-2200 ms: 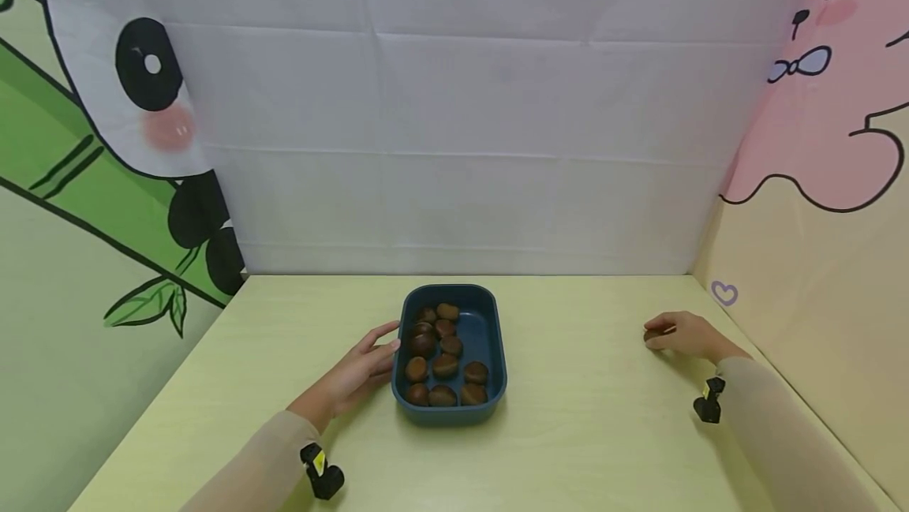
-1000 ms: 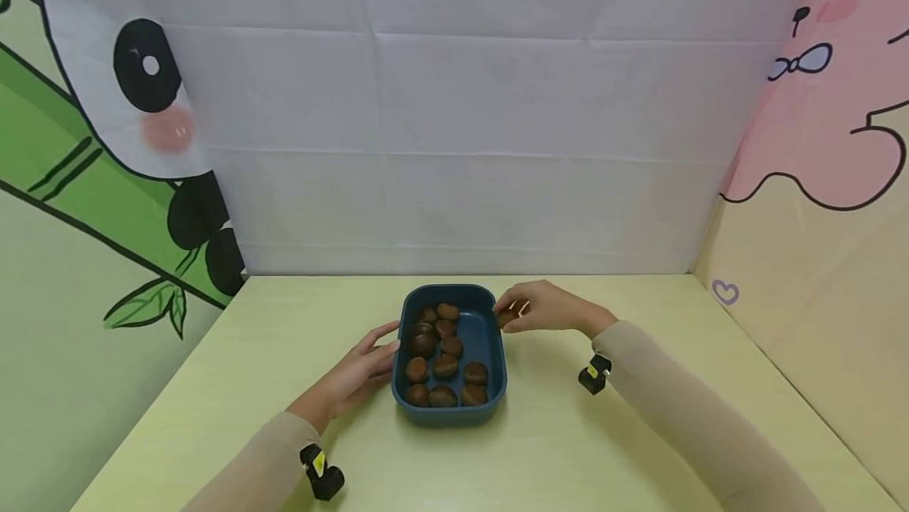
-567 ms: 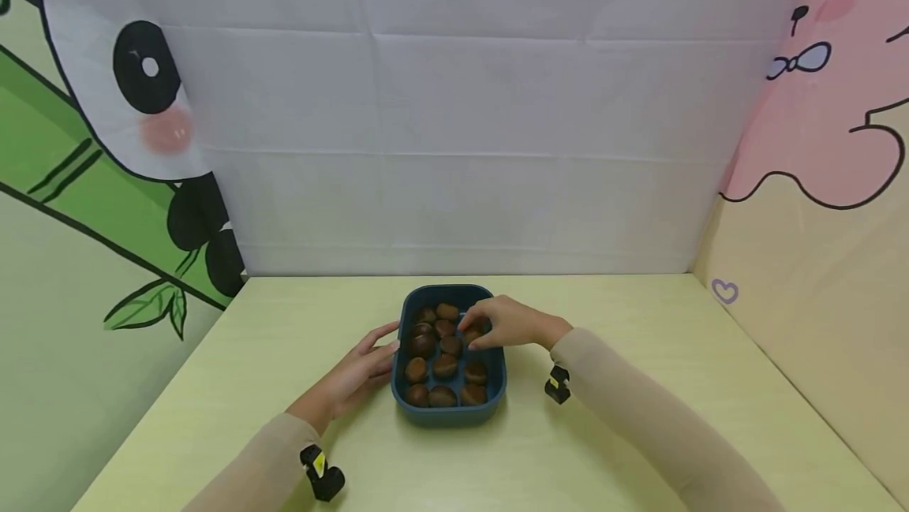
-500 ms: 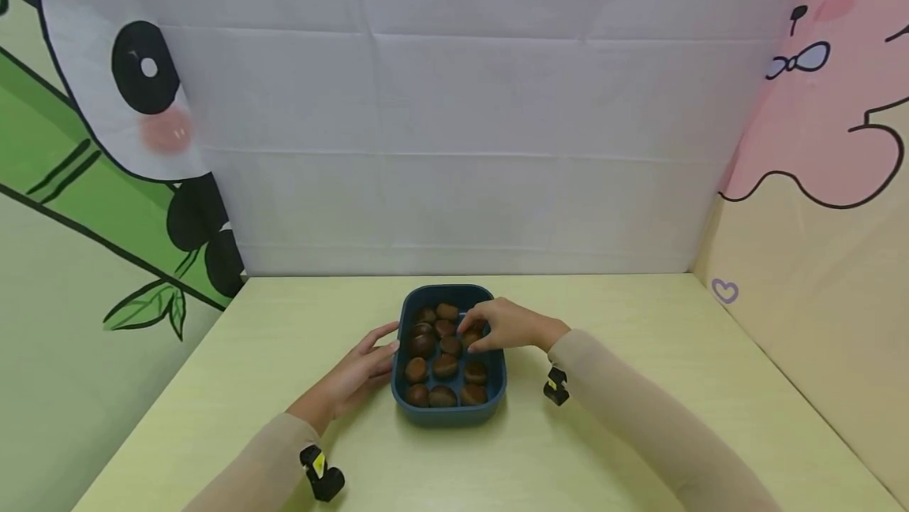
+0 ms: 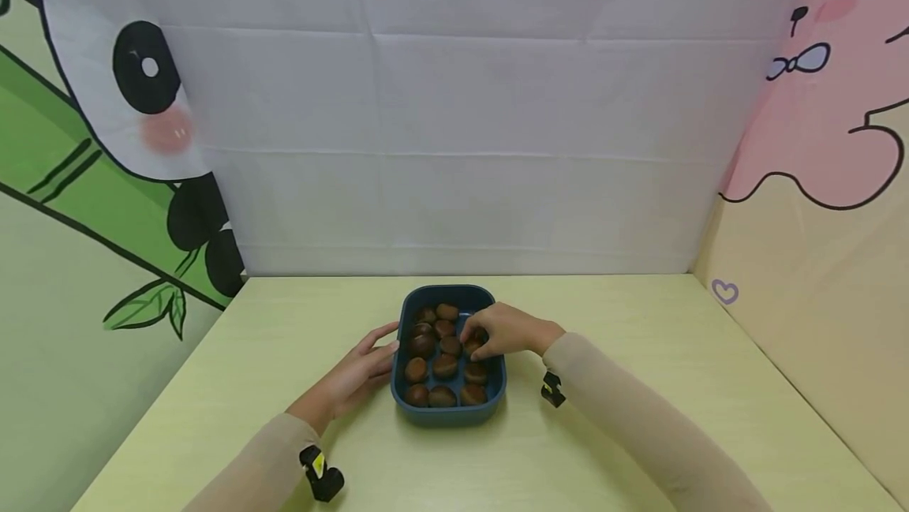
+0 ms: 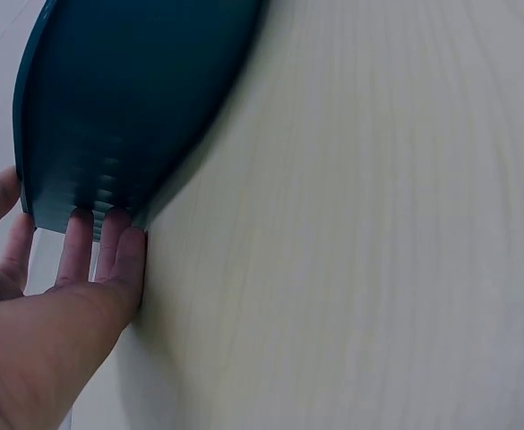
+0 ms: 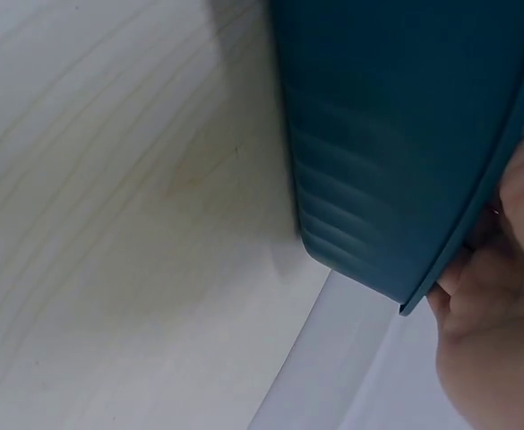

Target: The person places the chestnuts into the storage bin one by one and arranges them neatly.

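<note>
A dark blue rectangular box (image 5: pixel 450 417) stands on the table with several brown chestnuts (image 5: pixel 445 366) in it, mostly in its left and middle parts and at the near right. My left hand (image 5: pixel 358 370) lies along its left side, its straight fingertips touching the outer wall, as the left wrist view also shows. Over the right rim reaches my right hand (image 5: pixel 514 329), pinching a chestnut (image 5: pixel 472 347) between thumb and fingers low inside the right part. In the right wrist view the box wall (image 7: pixel 396 152) hides the fingertips of that hand.
The pale wood-grain table (image 5: pixel 604 409) extends around the box. Behind it hangs a creased white sheet (image 5: pixel 461 204). Painted walls with cartoon figures border the left and right sides.
My right hand has carried a chestnut from the table's far right leftward, over the rim and down into the box's right part. The left hand and the box have stayed in place.
</note>
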Action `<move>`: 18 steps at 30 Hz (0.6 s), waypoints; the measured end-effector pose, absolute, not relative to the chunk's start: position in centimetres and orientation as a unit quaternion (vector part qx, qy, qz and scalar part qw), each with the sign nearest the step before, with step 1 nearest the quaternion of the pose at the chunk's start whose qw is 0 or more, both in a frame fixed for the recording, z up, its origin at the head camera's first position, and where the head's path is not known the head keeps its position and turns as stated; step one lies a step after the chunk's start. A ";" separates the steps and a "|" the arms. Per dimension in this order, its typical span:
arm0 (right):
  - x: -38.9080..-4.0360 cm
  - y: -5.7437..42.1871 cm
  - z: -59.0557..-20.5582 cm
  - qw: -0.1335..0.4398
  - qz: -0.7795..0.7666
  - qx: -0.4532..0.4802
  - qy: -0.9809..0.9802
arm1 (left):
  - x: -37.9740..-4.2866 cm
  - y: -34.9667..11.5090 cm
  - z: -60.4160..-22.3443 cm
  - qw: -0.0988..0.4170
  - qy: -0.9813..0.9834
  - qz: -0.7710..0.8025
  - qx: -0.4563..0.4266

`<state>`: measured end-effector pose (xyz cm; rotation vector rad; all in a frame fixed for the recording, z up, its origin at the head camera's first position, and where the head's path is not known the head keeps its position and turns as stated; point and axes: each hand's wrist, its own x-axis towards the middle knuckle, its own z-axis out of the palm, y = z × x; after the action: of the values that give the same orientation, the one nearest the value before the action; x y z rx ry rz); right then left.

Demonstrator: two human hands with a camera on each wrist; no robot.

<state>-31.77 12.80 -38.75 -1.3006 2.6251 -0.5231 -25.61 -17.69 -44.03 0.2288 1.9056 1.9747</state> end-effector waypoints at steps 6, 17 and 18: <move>-31.8 12.6 -38.8 0.075 -0.160 -0.433 0.884 | -25.5 -17.8 -44.0 0.191 0.679 0.704 0.079; -31.7 12.4 -39.0 0.087 -0.175 -0.422 0.885 | -25.5 -17.7 -44.0 0.191 0.676 0.707 0.081; -31.6 12.5 -39.0 0.089 -0.177 -0.421 0.885 | -25.5 -17.7 -44.0 0.192 0.676 0.707 0.082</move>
<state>-31.64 12.45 -39.05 -1.2541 2.6332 -0.5269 -25.49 -17.74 -44.00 0.2300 1.8968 1.9857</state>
